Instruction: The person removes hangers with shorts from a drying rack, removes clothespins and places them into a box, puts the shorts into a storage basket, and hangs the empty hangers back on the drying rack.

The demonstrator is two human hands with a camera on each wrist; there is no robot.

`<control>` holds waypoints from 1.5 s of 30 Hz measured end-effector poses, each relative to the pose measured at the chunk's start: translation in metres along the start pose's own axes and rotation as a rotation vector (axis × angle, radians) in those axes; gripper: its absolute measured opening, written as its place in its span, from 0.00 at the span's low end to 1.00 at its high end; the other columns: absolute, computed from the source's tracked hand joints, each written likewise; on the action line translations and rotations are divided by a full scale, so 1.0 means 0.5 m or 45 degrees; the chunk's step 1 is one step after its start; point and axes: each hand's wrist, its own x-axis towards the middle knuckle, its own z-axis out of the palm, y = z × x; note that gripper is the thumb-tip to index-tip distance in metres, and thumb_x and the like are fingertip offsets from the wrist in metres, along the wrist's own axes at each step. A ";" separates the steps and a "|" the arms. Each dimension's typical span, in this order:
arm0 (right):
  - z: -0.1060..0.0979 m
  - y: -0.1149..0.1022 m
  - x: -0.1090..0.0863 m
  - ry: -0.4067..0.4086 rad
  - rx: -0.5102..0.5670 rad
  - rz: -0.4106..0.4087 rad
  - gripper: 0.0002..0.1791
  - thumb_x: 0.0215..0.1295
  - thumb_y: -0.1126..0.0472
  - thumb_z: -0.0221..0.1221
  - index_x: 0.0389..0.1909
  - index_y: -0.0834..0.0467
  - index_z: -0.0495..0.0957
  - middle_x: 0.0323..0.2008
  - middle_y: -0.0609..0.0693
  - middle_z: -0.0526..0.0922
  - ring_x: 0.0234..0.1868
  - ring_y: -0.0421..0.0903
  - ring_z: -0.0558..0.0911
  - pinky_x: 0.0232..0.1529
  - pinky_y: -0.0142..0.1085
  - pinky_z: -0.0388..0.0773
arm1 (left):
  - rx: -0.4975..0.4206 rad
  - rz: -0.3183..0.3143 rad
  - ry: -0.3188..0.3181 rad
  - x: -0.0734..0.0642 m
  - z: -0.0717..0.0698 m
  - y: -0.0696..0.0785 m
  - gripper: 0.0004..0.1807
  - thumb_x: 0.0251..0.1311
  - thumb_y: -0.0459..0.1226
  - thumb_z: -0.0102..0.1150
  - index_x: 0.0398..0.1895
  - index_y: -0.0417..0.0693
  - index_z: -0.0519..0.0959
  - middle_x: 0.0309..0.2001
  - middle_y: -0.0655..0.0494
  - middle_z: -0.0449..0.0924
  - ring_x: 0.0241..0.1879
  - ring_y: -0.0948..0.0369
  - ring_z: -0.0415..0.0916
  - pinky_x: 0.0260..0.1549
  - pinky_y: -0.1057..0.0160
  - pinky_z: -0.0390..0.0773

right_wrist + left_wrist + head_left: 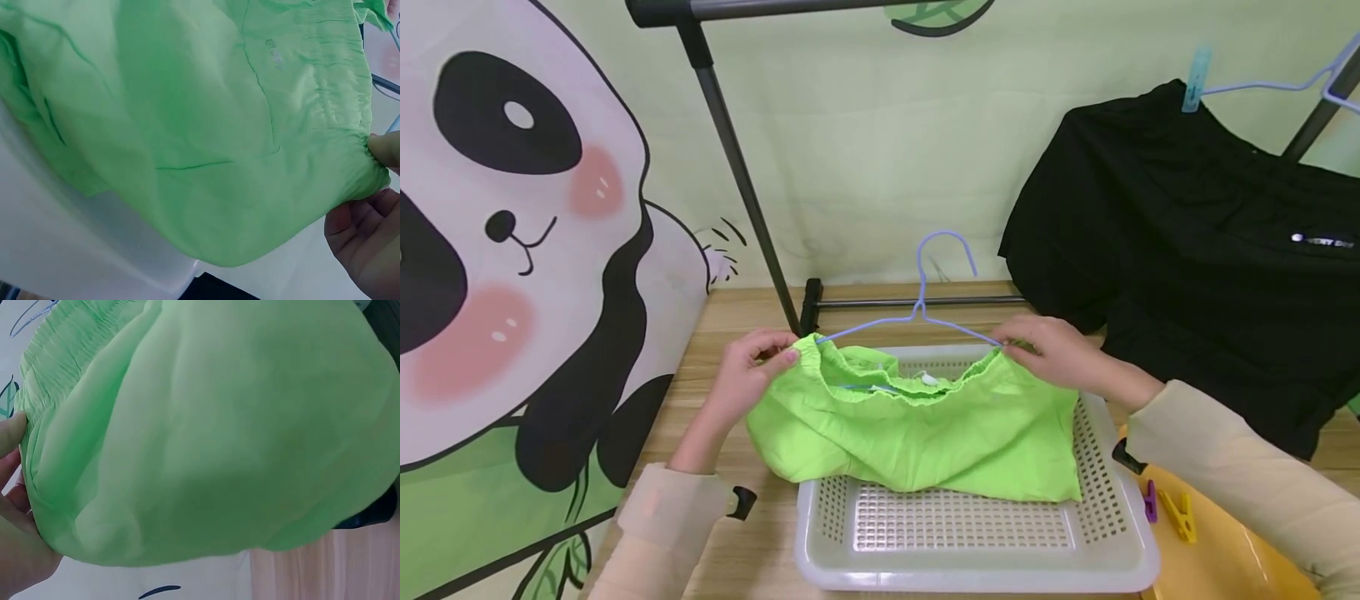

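Bright green shorts (925,446) with a gathered elastic waistband hang over a white basket, waist opening upward. A light purple wire hanger (880,322) has its arms reaching into the waistband's two sides, its hook standing up above. My left hand (751,367) pinches the waistband's left end by the hanger's tip. At the other end, my right hand (1051,350) pinches the waistband and the hanger's right arm. Both wrist views show thumb and fingers on the edge of the green fabric (206,437), with the shorts (206,125) draping between.
Under the shorts sits the white perforated basket (977,579) on a wooden table (760,533). Black shorts (1165,225) hang at right, held by a blue clip (1197,79). A purple clothespin (1151,502) and a yellow clothespin (1180,515) lie at lower right. A black rack (737,158) stands behind.
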 end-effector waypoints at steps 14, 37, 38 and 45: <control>-0.033 -0.031 0.012 0.094 -0.186 -0.157 0.13 0.54 0.71 0.55 0.40 0.58 0.79 0.25 0.46 0.73 0.20 0.36 0.64 0.20 0.27 0.62 | 0.016 0.156 0.028 0.025 0.011 0.071 0.06 0.55 0.31 0.55 0.34 0.39 0.79 0.35 0.49 0.77 0.32 0.63 0.70 0.32 0.71 0.72; -0.041 -0.066 0.018 0.157 -0.372 -0.290 0.13 0.49 0.74 0.56 0.35 0.57 0.79 0.26 0.47 0.76 0.23 0.40 0.72 0.17 0.29 0.65 | 0.356 0.475 -0.148 0.055 0.073 0.183 0.09 0.51 0.29 0.58 0.37 0.41 0.80 0.38 0.50 0.82 0.37 0.57 0.79 0.38 0.63 0.77; -0.040 -0.066 0.017 0.172 -0.373 -0.288 0.13 0.49 0.74 0.56 0.35 0.58 0.79 0.26 0.47 0.76 0.23 0.40 0.73 0.17 0.29 0.65 | 0.340 0.458 -0.152 0.057 0.075 0.182 0.09 0.51 0.29 0.58 0.37 0.41 0.80 0.38 0.50 0.82 0.38 0.57 0.79 0.38 0.63 0.77; -0.038 -0.060 0.013 0.215 -0.387 -0.290 0.11 0.50 0.74 0.55 0.33 0.58 0.78 0.27 0.47 0.76 0.23 0.41 0.75 0.15 0.29 0.65 | 0.241 0.344 -0.169 0.059 0.082 0.173 0.10 0.52 0.31 0.57 0.39 0.42 0.79 0.40 0.51 0.81 0.37 0.59 0.77 0.38 0.64 0.76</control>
